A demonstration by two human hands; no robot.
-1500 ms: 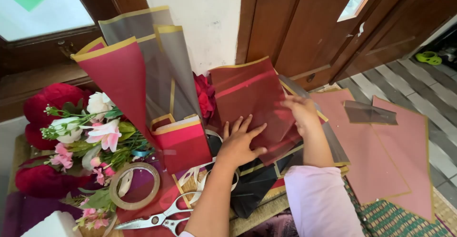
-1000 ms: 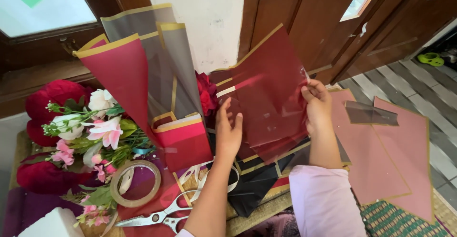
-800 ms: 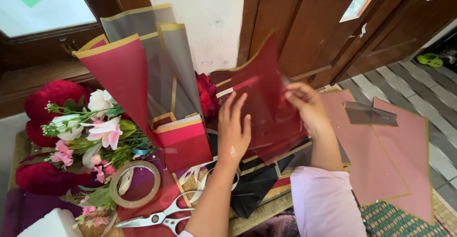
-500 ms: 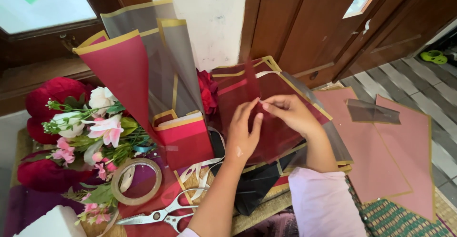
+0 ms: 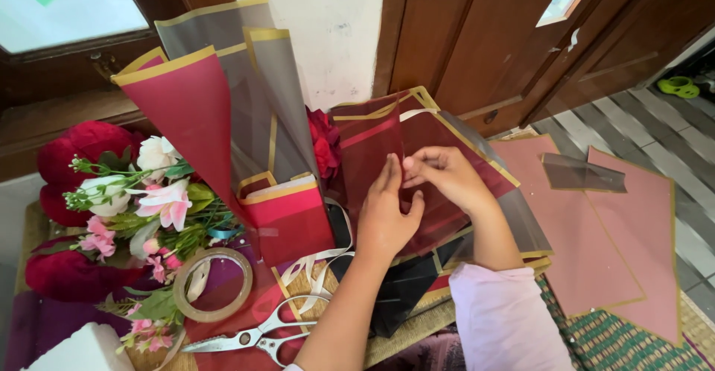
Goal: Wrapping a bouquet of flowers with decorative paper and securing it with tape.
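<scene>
Pinching the dark red translucent wrapping sheet with gold edging (image 5: 439, 155) at mid-scene, right hand (image 5: 447, 177) fingers narrow on its fold and left hand (image 5: 387, 218) flat, risks a crooked crease or tear if the stacked sheets slip.

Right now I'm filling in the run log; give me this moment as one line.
left hand: flat on dark red wrapping sheet | right hand: pinching sheet's fold | scissors, tape roll: lying nearby, untouched
</scene>
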